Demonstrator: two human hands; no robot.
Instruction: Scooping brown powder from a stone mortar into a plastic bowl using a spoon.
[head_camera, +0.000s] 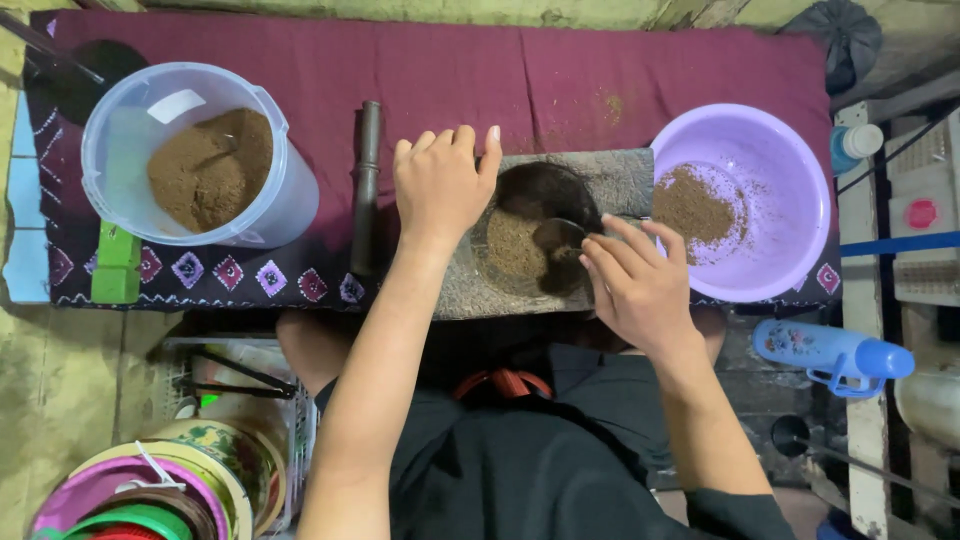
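Left hand (440, 185): flat, fingers spread wide, bracing the stone slab (620, 180); grips nothing.
Right hand (635, 285): pinches a spoon (560, 238) in the slab's hollow.
Powder (515, 245): some in the hollow, a little in the purple basin (790, 190).
Tub (270, 200): heaped with brown powder.
Progress: seemingly midway.
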